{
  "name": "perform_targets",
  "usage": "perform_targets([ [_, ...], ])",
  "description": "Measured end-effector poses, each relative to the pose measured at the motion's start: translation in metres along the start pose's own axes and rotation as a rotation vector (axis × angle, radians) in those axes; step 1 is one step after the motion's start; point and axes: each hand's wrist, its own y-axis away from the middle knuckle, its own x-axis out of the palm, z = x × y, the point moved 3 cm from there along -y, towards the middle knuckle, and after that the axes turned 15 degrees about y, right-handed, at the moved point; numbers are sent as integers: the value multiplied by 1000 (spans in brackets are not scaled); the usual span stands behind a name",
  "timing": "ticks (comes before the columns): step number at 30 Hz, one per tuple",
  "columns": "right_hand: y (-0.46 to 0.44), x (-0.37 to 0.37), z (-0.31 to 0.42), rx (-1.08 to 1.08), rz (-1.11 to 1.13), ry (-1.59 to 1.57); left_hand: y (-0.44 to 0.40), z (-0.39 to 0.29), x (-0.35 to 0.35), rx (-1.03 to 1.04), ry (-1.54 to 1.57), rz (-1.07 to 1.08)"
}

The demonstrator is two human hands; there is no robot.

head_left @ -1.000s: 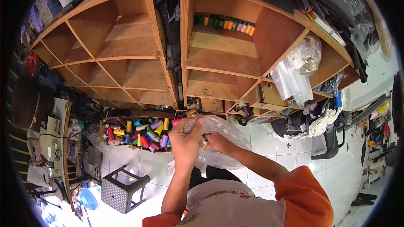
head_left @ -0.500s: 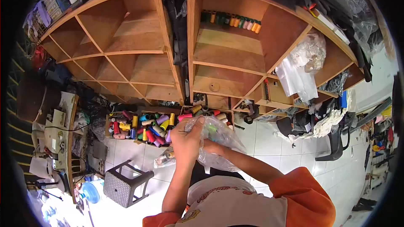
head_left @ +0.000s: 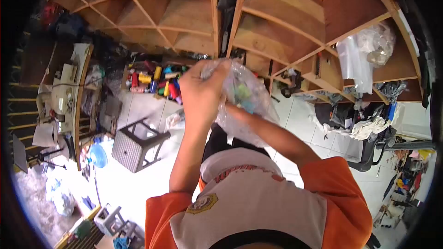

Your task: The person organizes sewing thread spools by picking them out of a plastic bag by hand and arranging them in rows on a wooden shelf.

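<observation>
On the far left, a pale sewing machine (head_left: 60, 94) with smooth, round sides stands on a wooden counter (head_left: 84, 76). Next comes a long, low box (head_left: 125, 77) full of thread spools (head_left: 157, 74), fat and thin, red, yellow and blue, lying every which way. Nearer the person, a grey stool (head_left: 138, 145) with a bumpy side sits on the shiny tile floor. A small clear bag (head_left: 176, 120), crinkly and thin, shows beside the left arm. The left hand (head_left: 200, 87) is pinched shut on the top of a big clear bag (head_left: 251, 94). The big bag hangs from the left hand's fingertips and puffs out to the right and down toward the shirt, with its long way on a slant. It is soft, wrinkly and see-through, with green and blue bits showing inside. Both hands are close to it, but the left one has the top. The right hand (head_left: 232, 110) is at the bag's lower left, with its fingers hidden, so I cannot tell if they are open or closed. Further right, the flat wooden shelf (head_left: 284, 26) has square holes, and crumpled plastic (head_left: 376, 48) fills one near its right edge.
</observation>
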Motion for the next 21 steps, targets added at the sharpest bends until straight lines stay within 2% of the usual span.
perform_targets([
  [4, -3, -26, 27, -128, 94, -32, -6, 3, -13, 10, 44, 19],
  [7, 12, -68, 64, -120, 216, -73, -9, -2, -22, -1, 29, 2],
  [8, 30, -100, 96, -8, 159, -135, -10, -4, -24, -10, 29, -1],
  [10, 68, -153, 148, 211, 28, -270, -14, -6, -22, 131, 69, 25],
  [11, 76, -164, 151, 115, -33, -391, -15, -6, -20, 199, 91, 40],
  [12, 85, -174, 152, 16, -94, -509, -12, -8, -20, 8, 131, 52],
  [13, 91, -188, 156, -86, -157, -620, -11, -7, -17, 12, 129, 81],
  [16, 109, -230, 175, 128, -216, -239, -7, -2, -3, 24, 65, 174],
  [19, 107, -251, 190, 119, -352, 148, -2, -7, 11, -22, -33, 313],
  [21, 103, -255, 191, 109, -384, 402, -4, -2, 17, -25, -96, 317],
])
